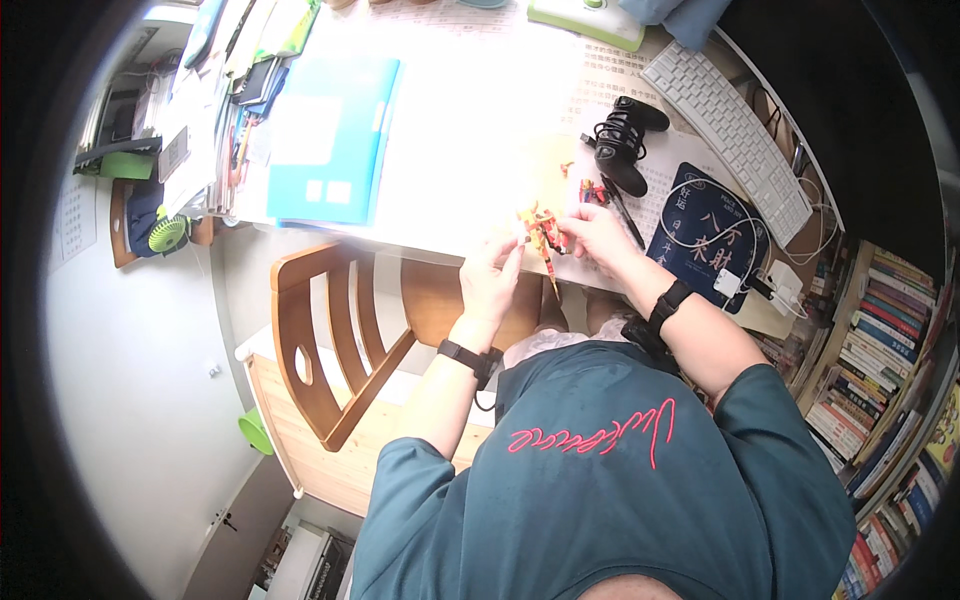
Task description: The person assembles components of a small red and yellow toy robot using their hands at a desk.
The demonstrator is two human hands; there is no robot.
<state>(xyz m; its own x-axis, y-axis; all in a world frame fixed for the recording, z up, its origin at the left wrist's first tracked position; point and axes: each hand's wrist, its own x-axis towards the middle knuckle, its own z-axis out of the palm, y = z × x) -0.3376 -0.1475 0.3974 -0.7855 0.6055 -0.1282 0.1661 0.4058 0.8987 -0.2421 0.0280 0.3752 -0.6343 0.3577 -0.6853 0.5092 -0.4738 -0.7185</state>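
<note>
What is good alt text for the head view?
Left hand and right hand hold a small red-and-yellow object at a desk edge. A blue folder lies to the left; a black game controller and white keyboard, to the right.

Person wears a dark teal, short-sleeved T-shirt [590, 510] bearing looping pink-red script [600, 438].
A black strap [460, 353] with a chunky dark unit [488, 369] circles the wrist of the bare left hand [490, 272]; a black band [670, 306] rings that of the bare right hand [602, 237]. Pale fabric [527, 346] shows beyond the shirt's far hem.
</note>
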